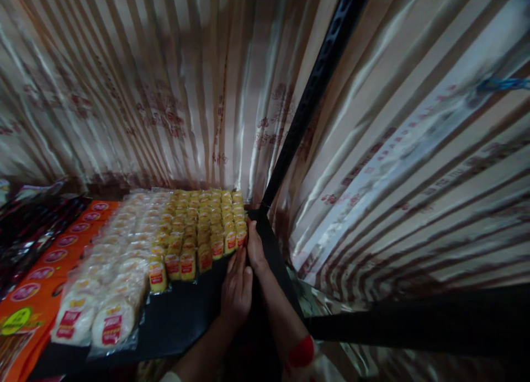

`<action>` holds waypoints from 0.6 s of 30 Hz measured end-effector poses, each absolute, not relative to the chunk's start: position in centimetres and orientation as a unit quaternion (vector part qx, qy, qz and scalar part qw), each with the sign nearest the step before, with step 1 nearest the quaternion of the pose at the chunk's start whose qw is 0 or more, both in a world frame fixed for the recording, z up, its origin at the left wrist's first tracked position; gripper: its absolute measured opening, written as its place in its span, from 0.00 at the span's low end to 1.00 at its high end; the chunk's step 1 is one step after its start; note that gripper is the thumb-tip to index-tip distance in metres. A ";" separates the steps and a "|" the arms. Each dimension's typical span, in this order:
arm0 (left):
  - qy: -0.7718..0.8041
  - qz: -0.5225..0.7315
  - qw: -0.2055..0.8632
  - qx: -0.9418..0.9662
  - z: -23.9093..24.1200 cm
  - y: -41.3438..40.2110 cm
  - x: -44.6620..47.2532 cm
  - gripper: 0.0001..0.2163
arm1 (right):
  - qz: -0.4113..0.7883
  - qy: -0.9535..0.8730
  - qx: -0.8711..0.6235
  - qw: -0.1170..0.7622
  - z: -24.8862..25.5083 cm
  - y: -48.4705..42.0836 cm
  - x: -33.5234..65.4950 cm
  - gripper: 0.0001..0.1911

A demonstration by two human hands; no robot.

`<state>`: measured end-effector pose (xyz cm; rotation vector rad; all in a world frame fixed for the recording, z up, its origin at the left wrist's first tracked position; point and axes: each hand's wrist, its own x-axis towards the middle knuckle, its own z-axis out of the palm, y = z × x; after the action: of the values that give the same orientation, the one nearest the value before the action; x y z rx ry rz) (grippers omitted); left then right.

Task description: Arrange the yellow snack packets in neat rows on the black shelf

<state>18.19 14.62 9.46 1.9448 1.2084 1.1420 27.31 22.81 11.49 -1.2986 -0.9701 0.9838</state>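
The left hand (236,288) lies flat, fingers straight and together, on the black tabletop (186,310). The right hand (254,248), fingers extended, touches the rightmost yellow plastic-wrapped snack packs (207,227), holding nothing.

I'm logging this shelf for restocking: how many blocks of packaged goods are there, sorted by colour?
Yellow packs: 1 block
White round packs: 1 block
Orange packs: 1 block
Dark packs: 1 block
Total: 4 blocks
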 end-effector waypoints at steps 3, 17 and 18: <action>0.450 0.430 0.291 0.726 9.5 14.6 18.2 0.21 | 0.385 -0.398 -0.571 0.606 11.6 23.5 27.7 0.35; 0.445 0.433 0.300 0.724 9.1 14.8 18.4 0.21 | 0.456 -0.407 -0.591 0.527 12.1 27.0 28.5 0.42; 0.445 0.435 0.296 0.725 9.1 14.8 18.4 0.21 | 0.460 -0.408 -0.585 0.529 12.1 26.9 28.6 0.41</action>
<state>18.36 14.77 9.14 1.9291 1.1824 1.1560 28.57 26.92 12.08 -1.3965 -0.9750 1.0980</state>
